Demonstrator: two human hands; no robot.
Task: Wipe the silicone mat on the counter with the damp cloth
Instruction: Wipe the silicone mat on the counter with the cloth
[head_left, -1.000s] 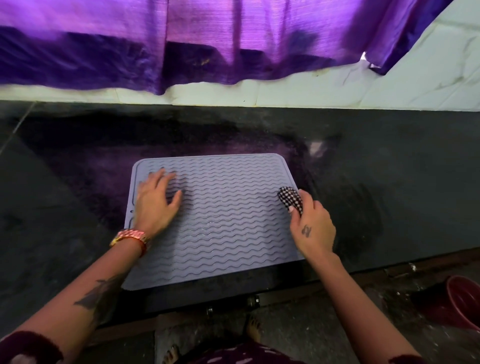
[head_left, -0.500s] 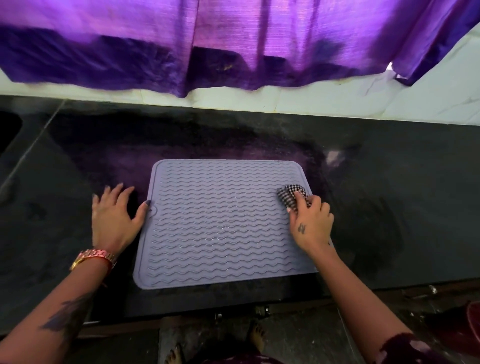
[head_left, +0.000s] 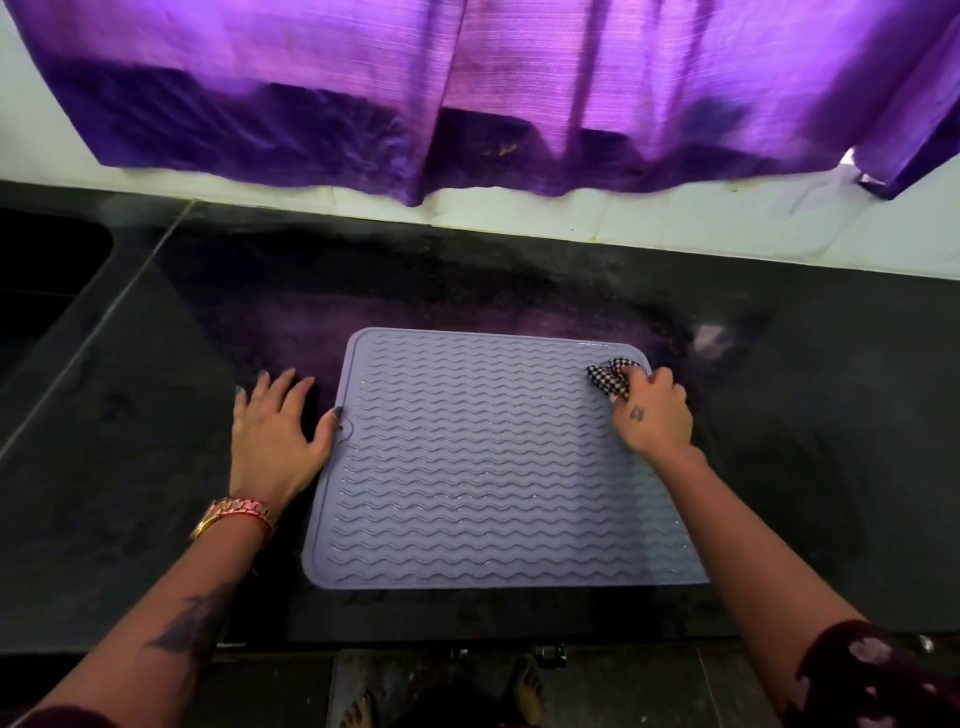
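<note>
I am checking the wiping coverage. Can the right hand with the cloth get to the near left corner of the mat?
Probably yes: the right hand holds the cloth at the mat's far right corner, and nothing lies between.

Gripping a checked cloth (head_left: 609, 378) at a ridged mat's (head_left: 483, 467) far right corner with right hand (head_left: 652, 415); left hand (head_left: 275, 431) flat on dark counter (head_left: 130, 467), thumb touching mat edge.

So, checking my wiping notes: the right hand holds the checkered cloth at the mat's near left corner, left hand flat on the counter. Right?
Not quite. The head view shows the right hand holding the checkered cloth at the mat's far right corner. The left hand does lie flat on the counter.
</note>
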